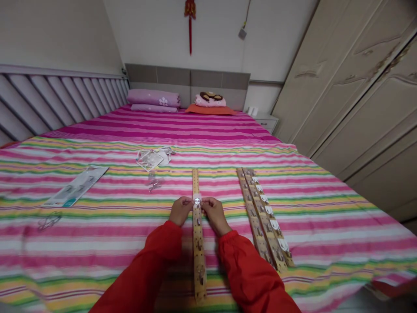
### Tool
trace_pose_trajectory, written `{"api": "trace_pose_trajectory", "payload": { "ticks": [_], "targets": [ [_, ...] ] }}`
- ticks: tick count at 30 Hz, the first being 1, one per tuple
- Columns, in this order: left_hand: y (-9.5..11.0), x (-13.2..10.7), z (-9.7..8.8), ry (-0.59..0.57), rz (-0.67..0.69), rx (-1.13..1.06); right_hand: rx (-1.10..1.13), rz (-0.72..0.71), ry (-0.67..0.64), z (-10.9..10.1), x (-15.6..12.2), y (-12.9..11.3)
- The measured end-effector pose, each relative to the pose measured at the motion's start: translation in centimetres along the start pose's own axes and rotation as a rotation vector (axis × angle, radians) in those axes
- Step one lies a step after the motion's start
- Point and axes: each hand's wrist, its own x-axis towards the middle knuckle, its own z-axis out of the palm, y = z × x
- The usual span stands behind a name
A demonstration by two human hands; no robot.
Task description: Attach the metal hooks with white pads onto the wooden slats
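Note:
My left hand (180,210) and my right hand (214,214) meet over a long, narrow wooden strip (195,181) with rows of small holes. Both are closed, thumb and fingers pinching opposite sides of a small clear hook (197,201) with a shiny round silver middle. The hook lies against the strip; whether it is stuck down I cannot tell. Nearer to me, several metal hooks (199,245) sit along the same strip. To the left lie a few small metal hooks on clear plastic (154,183).
Hook-covered strips (252,211) lie at right, one edge bearing white hooks (269,211). Clear packets (153,159) are heaped left of centre; a long packaging card (76,187) and thin wire pieces (49,221) lie farther left. Everything rests on a striped bedspread (124,243).

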Motion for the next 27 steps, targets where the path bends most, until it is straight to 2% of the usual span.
{"api": "trace_pose_trajectory", "payload": {
  "ticks": [16, 22, 27],
  "targets": [
    [-1.8, 0.7, 0.1, 0.035, -0.036, -0.046, -0.030, -0.012, 0.053, 0.2, 0.6, 1.1],
    [-1.4, 0.7, 0.1, 0.044, -0.099, -0.026, -0.037, -0.017, 0.058, 0.2, 0.8, 1.6],
    [-0.7, -0.2, -0.1, -0.054, 0.019, -0.030, -0.158, -0.104, -0.040, -0.2, 0.5, 1.4]
  ]
}}
